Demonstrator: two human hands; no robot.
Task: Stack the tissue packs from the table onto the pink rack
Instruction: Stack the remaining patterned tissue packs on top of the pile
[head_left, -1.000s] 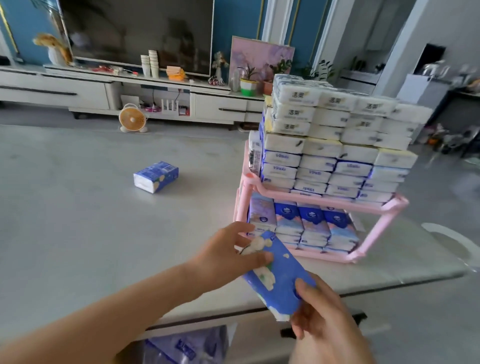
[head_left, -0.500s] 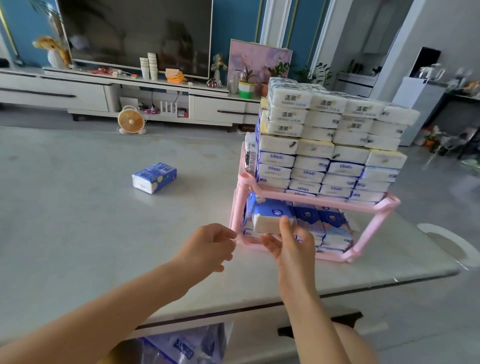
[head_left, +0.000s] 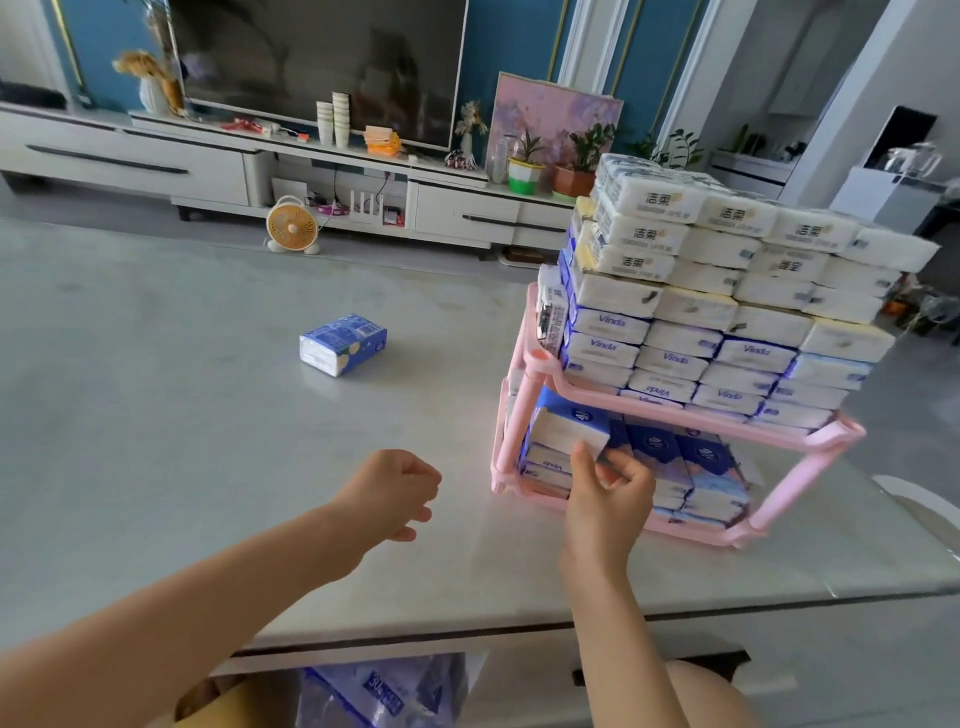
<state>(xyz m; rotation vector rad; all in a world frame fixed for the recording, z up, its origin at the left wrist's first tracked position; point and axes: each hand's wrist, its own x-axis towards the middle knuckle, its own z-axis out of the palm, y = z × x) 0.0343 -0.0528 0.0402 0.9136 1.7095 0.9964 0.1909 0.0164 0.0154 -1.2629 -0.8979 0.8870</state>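
One tissue pack (head_left: 343, 344) is lying loose on the table (head_left: 156, 426), at about eleven o'clock from the left hand (head_left: 387, 493), which is hovering with fingers curled in on nothing. At its three o'clock, the right hand (head_left: 608, 493) is pinching a second pack (head_left: 566, 431), thumb and curled fingers clamped on its near end. It is feeding this into the lower shelf of the pink rack (head_left: 527, 405), which is holding rows of blue packs. The top shelf is carrying a tall, overhanging pile. A hard shove here risks jolting the frame and toppling that pile.
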